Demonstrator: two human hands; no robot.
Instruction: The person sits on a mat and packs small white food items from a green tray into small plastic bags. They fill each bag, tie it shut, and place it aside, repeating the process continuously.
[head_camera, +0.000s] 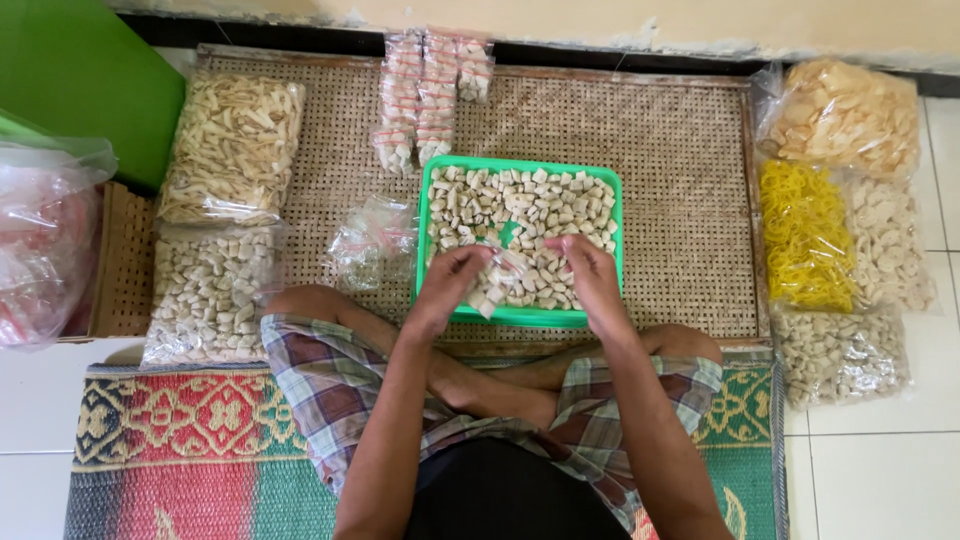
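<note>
A green tray (522, 166) full of pale cracker pieces sits on a woven mat in front of my crossed legs. Over its near edge my left hand (450, 280) and my right hand (583, 268) both pinch a small clear plastic bag (498, 285) that holds a few cracker pieces. The two hands are close together, fingers closed on the bag's top. A pile of empty small clear bags (372, 240) lies just left of the tray.
Rows of filled small packets (425, 95) lie beyond the tray. Large clear bags of crackers stand at left (232, 145) and right (842, 115), one of them yellow (805, 235). A green box (85, 75) is at far left. A patterned rug (190, 440) lies under me.
</note>
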